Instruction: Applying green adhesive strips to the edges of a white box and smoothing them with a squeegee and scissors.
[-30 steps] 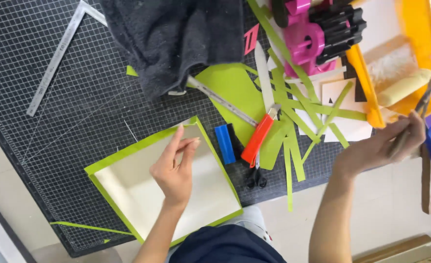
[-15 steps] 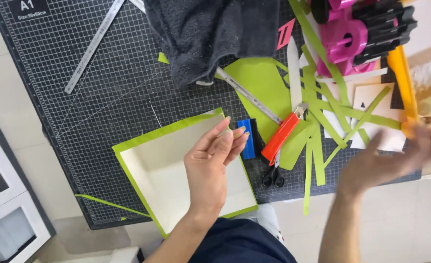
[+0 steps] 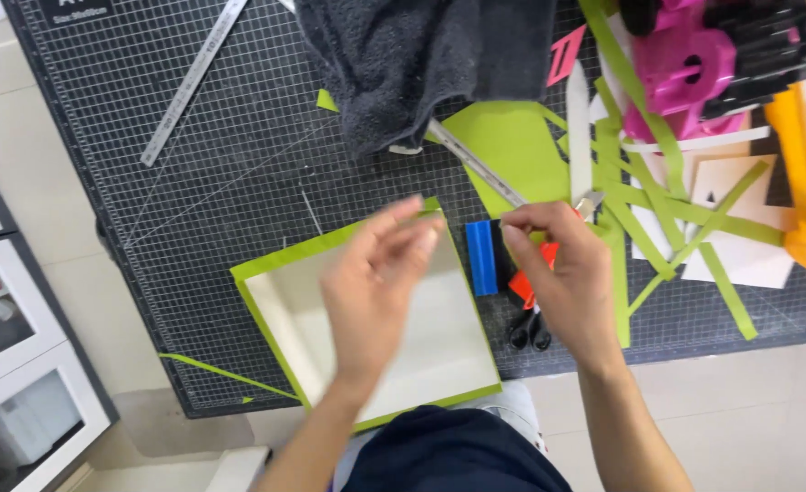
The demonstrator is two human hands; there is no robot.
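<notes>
Swung back from the right edge to centre frame, right hand [image 3: 558,273] pinching something too small to tell above the orange-handled scissors [image 3: 532,278], left hand [image 3: 376,278] lifted open, holding nothing, over the shallow cream box edged in green paper [image 3: 285,310] at lower centre.

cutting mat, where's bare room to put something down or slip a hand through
The cutting mat lies bare between the metal ruler, the grey towel and the green-edged board, and along its left edge. The right side is crowded: green strips, white cards, the pink tool. Both hands, left and right, hover by the blue piece.
</notes>
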